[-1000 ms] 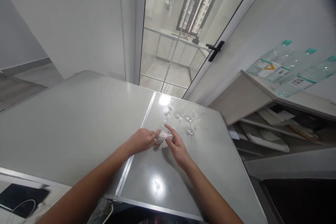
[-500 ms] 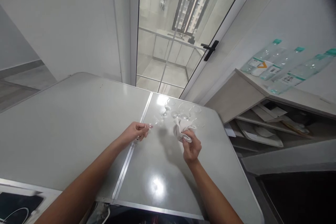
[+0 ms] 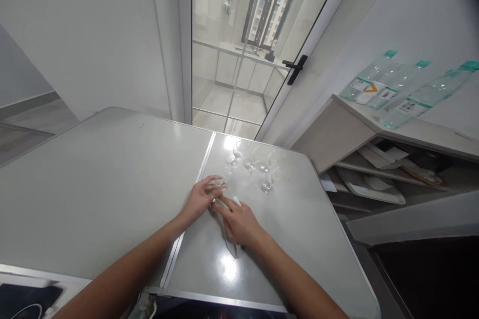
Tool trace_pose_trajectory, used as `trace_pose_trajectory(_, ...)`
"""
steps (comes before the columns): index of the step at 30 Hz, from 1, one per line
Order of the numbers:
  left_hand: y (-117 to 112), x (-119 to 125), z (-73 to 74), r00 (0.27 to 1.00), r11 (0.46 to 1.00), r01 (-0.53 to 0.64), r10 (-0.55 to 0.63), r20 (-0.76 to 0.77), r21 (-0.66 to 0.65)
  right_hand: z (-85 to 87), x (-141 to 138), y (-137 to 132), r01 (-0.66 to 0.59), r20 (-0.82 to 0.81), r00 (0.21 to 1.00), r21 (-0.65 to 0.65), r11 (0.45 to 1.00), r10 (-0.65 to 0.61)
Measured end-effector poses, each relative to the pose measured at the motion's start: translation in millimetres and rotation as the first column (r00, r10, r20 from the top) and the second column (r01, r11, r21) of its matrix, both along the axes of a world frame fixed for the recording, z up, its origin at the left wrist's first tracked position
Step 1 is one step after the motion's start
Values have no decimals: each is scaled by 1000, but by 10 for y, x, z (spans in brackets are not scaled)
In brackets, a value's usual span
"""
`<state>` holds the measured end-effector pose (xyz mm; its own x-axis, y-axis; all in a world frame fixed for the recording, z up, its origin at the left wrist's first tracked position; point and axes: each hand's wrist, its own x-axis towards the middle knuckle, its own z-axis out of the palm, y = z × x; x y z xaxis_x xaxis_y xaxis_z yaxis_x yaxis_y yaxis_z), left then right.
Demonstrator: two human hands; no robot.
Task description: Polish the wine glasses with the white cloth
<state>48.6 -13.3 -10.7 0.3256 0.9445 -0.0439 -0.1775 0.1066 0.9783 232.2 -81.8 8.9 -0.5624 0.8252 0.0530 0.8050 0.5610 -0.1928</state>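
My left hand [image 3: 207, 194] is closed around a clear stemmed glass [image 3: 224, 179], held over the table near the metal seam. Against its fingers rests my right hand [image 3: 241, 222], which keeps a white cloth [image 3: 231, 246] under its palm; part of the cloth hangs below and the rest is hidden. The right fingertips touch the foot end of the held glass. Just beyond the hands stand several more clear stemmed glasses, among them one at the back left [image 3: 234, 162] and one nearest to me [image 3: 267, 187]. Their bowls are hard to make out against the pale surface.
The grey table [image 3: 112, 179] has a metal seam [image 3: 206, 162] running away from me. Behind it is a glass door [image 3: 239, 89] with a black handle [image 3: 297, 69]. To the right, several plastic bottles [image 3: 413, 104] stand on a wooden cabinet [image 3: 348, 127] holding papers and trays.
My right hand has moved left and toward me with the cloth, from beside the standing glasses to the glass in my left hand. My left hand has shifted slightly right.
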Motion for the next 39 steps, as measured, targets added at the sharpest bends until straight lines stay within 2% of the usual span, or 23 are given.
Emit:
trace_pose_trajectory(9,15,67,-77,999,998,-2,5,-54,59,65,-73,19,100,116,989,-75,992,-91)
trace_pose_trajectory(16,57,72,-192,995,990,27,-13,-103,138,11,-76,25,207,150,970,-79,975,-194)
trace_pose_trajectory(20,59,42,-208,988,964,-22,62,-142,266,-55,69,107,385,195,910,-78,920,-365)
trace_pose_trajectory(25,73,-20,-188,971,969,-122,162,-178,216,-104,340,232,587,228,796,-63,807,-561)
trace_pose_trajectory(28,79,-36,-160,967,964,-124,170,-188,234,-121,422,261,622,210,772,-59,781,-599)
trace_pose_trajectory(35,60,-53,-69,952,932,-115,202,-229,344,-115,474,269,639,186,762,-65,766,-620)
trace_pose_trajectory(39,76,-71,-82,942,907,-124,235,-240,402,-31,359,184,678,103,729,24,735,-676)
